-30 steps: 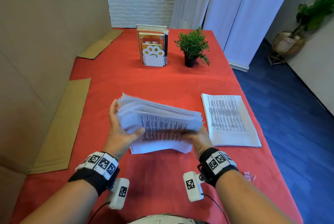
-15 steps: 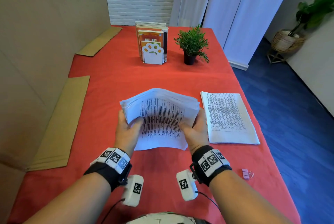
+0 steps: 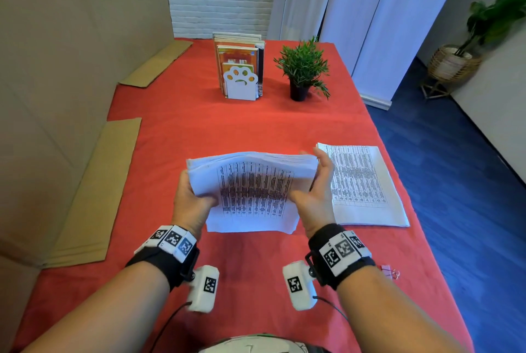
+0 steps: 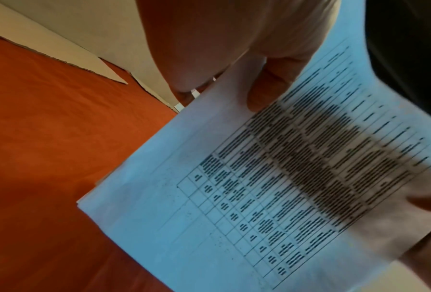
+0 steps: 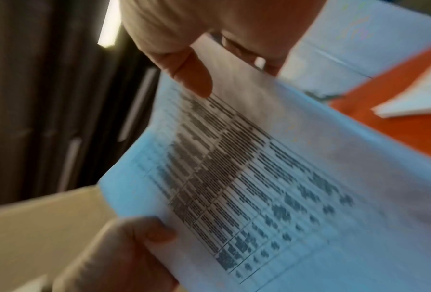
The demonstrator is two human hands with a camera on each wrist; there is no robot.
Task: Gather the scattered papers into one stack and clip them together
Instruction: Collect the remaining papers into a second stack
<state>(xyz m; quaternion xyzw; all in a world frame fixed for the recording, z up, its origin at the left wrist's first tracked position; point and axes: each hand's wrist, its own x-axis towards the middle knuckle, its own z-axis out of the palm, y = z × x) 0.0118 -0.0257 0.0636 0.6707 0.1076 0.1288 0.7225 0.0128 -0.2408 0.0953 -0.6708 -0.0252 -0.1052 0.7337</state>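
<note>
Both hands lift stack (image 3: 250, 182) above red worktop (image 3: 256, 130), near front edge. Left hand (image 3: 190, 202) grips left side, thumb over printed table; right hand (image 3: 316, 190) clasps right side, fingers (image 3: 323, 159) curled round edge. Second pile (image 3: 364, 184) lies flat by right edge; pink clip (image 3: 388, 271) near front-right corner.

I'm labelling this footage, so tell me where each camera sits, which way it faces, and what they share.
Head: worn on the head, facing forward and down at the red table; shows both forearms, left hand and right hand.
Left wrist: looks along the left hand at the paper stack.
Right wrist: looks along the right hand; left thumb enters below.
Shared: all three show the paper stack.
</note>
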